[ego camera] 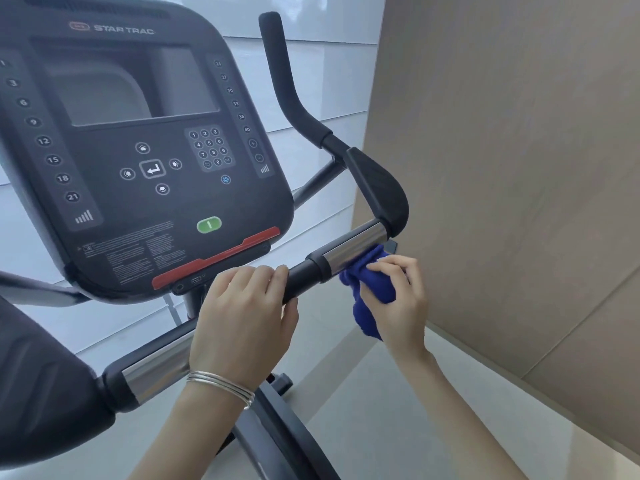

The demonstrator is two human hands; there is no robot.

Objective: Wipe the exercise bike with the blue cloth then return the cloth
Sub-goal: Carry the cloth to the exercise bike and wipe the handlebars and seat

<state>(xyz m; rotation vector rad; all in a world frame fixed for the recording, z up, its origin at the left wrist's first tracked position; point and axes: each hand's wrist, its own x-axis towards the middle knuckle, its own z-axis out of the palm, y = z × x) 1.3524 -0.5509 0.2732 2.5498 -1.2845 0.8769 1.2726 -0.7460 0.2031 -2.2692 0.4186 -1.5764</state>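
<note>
Beside a beige wall, wiping looks midway: the right hand (398,292) pinches the blue cloth (367,289) against the exercise bike's (145,161) chrome handlebar (353,252), the left hand (246,317) grips the bar, and returning the cloth remains.

1. On the console (104,209) of the exercise bike (377,192), the brand "STAR TRAC" (124,29) stands in pale letters above the screen (131,84).
2. Left of the screen, a key column (43,141) reads 3, 6, 9, 12, 15, 18, 21 and ends in a rising-bars sign (84,216).
3. Right of the screen, a second column (236,103) reads 24, 27, 30, 33, 36, 40, then plus, minus and rising bars.
4. Below the screen, a keypad (210,147) bears 1 to 9 and 0.
5. Also below the screen, an enter-arrow key (152,169) sits among four arrow keys.
6. Just under the keypad is a blue fan sign (225,179).
7. Further below the screen, a green button (209,224) bears a white "1"-like stroke.
8. The fine print (138,247) well below the screen is too small to read.
</note>
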